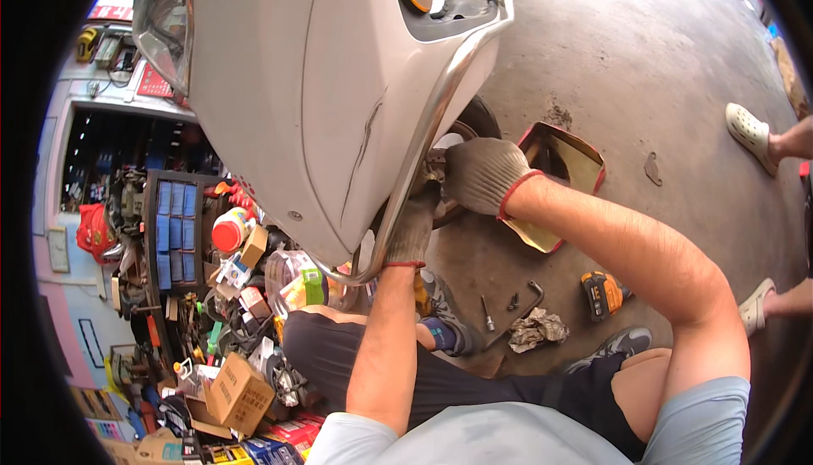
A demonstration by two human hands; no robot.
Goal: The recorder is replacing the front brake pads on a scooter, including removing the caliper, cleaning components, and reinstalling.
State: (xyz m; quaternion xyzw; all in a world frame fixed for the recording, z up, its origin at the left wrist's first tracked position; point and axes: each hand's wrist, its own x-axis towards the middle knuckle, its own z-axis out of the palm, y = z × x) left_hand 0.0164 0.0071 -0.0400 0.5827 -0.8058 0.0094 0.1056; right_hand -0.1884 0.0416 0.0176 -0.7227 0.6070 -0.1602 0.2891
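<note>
Both my hands wear grey knit gloves with red cuffs and work at the wheel [480,115] of a white scooter-like vehicle [271,84]. My right hand [487,175] is curled closed against a metal part [436,160] beside the wheel hub; what its fingers grip is hidden. Just below and to the left, my left hand [412,226] reaches up behind the chrome bumper bar [392,226]. Its fingers close on the underside of that same area, and their tips do not show. A long dark scratch marks the white body panel above.
Beside the wheel lies an open red-edged carton [584,156]. A yellow-black power tool [601,296], hex key [533,297], socket bit [488,312] and crumpled paper [539,330] rest near my feet. Boxes [239,393] crowd the left. Another person's shoe [749,136] stands right.
</note>
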